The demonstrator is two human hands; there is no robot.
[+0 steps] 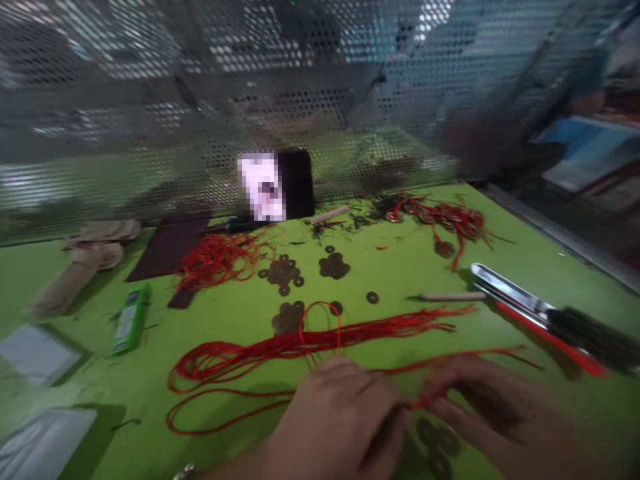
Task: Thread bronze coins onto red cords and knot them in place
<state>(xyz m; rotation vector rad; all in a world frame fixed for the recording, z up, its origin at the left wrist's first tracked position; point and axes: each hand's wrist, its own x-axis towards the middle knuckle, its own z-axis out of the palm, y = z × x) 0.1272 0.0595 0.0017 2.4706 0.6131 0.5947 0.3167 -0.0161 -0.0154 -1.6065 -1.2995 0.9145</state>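
Note:
Near the front edge, my left hand is closed on a red cord, its fingertips mostly hidden behind the knuckles. My right hand pinches the same cord between thumb and forefinger, a short way to the right. Loops of cord trail out left of my left hand, and loose ends run to the right. A thin loop stands up above the left knuckles. Just beyond both hands lies a bundle of red cords. Several round coins with holes rest on the green table beneath my right hand.
More coin piles sit mid-table. A red cord tangle and phone are behind. Knotted coin pieces lie back right, scissors-like metal tool with dark handle at right. A green box stands left; mesh panel borders the back.

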